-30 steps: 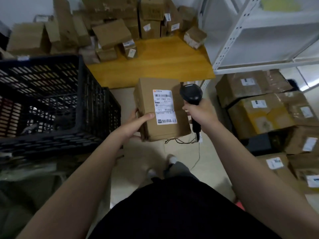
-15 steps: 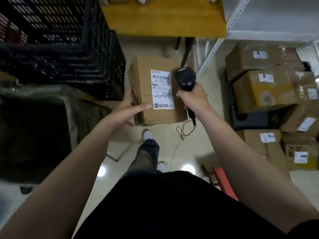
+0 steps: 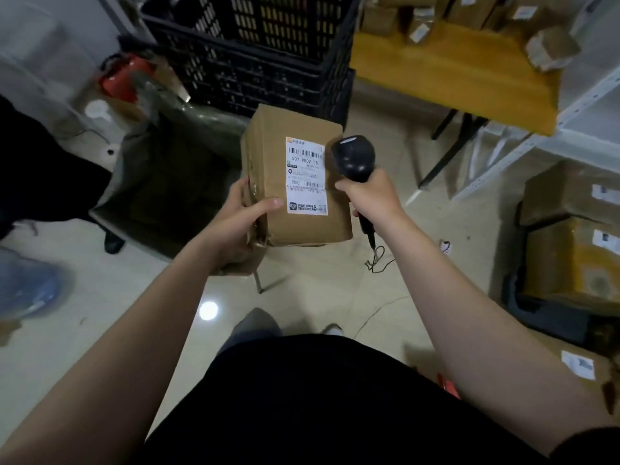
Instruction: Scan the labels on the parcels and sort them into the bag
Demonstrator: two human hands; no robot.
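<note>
left hand (image 3: 235,221) and right hand (image 3: 372,196) forward, fingers curled

Bag (image 3: 157,139) mouth open just left of the parcel (image 3: 288,182) held by the left hand (image 3: 241,216); scanner (image 3: 354,156) in the right hand (image 3: 372,196) close on its right. Black crates (image 3: 268,62) wall the far side; stacked boxes (image 3: 570,196) and shelf frame (image 3: 577,129) block the right. Near floor (image 3: 318,286) open.

A left hand (image 3: 241,213) grips a cardboard parcel (image 3: 268,146) at centre, its white label (image 3: 306,176) facing up. A right hand (image 3: 372,196) holds a black scanner (image 3: 354,156) just beside it at three o'clock. An open dark bag (image 3: 174,182) sits at nine o'clock, black crates (image 3: 268,62) at twelve.
</note>
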